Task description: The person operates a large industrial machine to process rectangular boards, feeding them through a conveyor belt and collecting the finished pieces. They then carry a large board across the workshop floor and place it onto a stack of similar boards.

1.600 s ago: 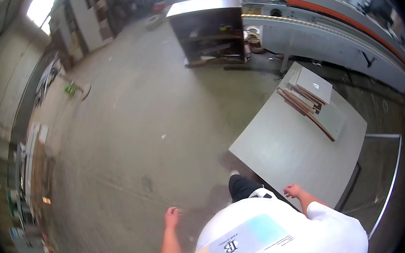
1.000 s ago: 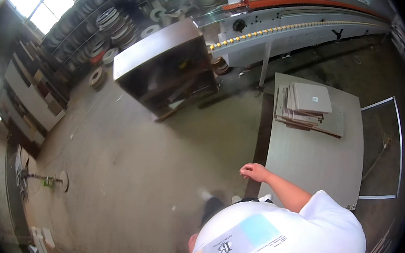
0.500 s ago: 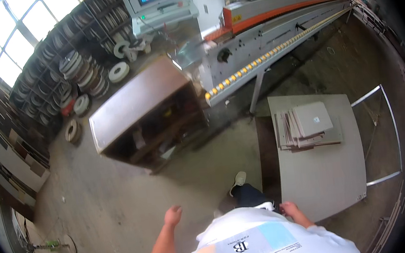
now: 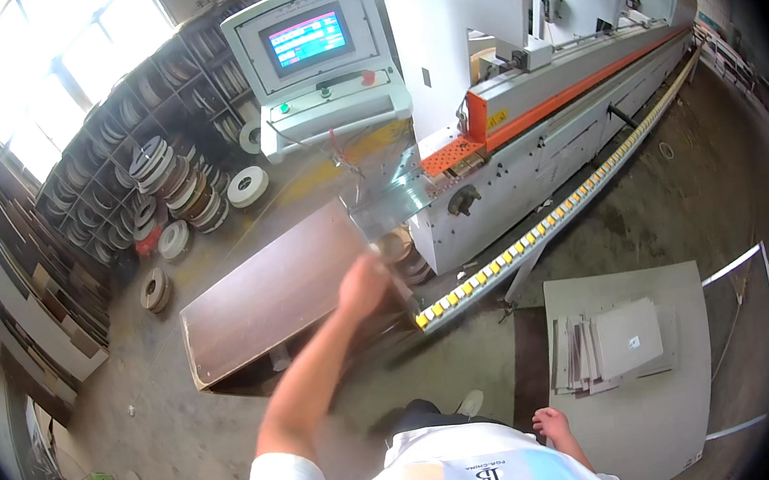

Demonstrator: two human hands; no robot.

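Workshop floor of grey concrete surrounds a long edge-banding machine point(image 4: 539, 102). Left hand point(image 4: 363, 284) is blurred, raised at the brown cabinet point(image 4: 268, 294) corner near the roller rail point(image 4: 534, 234); I cannot tell if it grips. Right hand point(image 4: 551, 424) rests with loose fingers, holding nothing, on the grey cart top point(image 4: 647, 419). At 2 o'clock from it lies a stack of grey panels point(image 4: 616, 347), kept flat, probably ready for feeding.

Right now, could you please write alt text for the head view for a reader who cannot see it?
A person's left hand reaches out toward a brown cabinet beside a long white edge-banding machine, while their right hand rests at a grey table stacked with panels.
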